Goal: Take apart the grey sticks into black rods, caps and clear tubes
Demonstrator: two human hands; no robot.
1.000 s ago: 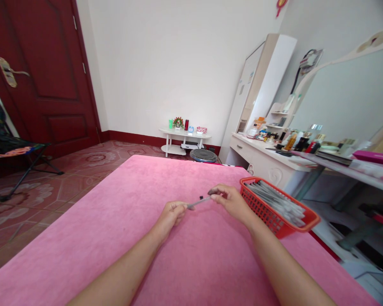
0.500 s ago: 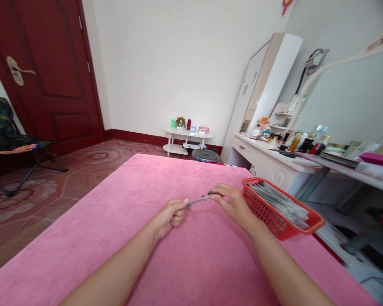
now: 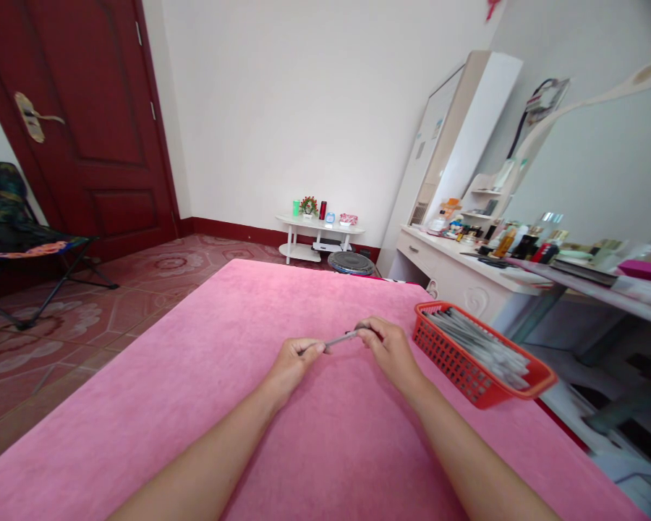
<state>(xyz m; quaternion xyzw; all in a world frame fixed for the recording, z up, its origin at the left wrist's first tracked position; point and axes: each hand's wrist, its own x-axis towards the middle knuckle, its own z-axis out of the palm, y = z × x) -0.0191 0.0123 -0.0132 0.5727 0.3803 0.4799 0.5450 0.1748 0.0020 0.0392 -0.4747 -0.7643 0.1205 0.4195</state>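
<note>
A slim grey pen-like stick (image 3: 341,339) with a dark part near its right end is held between my two hands, just above the pink cloth. My left hand (image 3: 297,363) pinches its left end between thumb and fingers. At the other end, the thumb and fingertips of my right hand (image 3: 389,346) close on the dark part, partly hiding it. Beside my right hand stands a red plastic basket (image 3: 456,364), heaped with similar grey sticks (image 3: 480,344), some of which look wrapped in clear plastic.
Pink cloth (image 3: 195,347) covers the table under my hands. A dressing table (image 3: 461,268) with cosmetics is at the right. Beyond the far edge are a round dark lid (image 3: 351,262) and a small white table (image 3: 298,252). A folding chair (image 3: 27,239) stands left.
My left hand has shifted its grip on the stick; its fingers are less curled and its thumb lies along it. My right hand stays at the dark end. The view has moved slightly.
</note>
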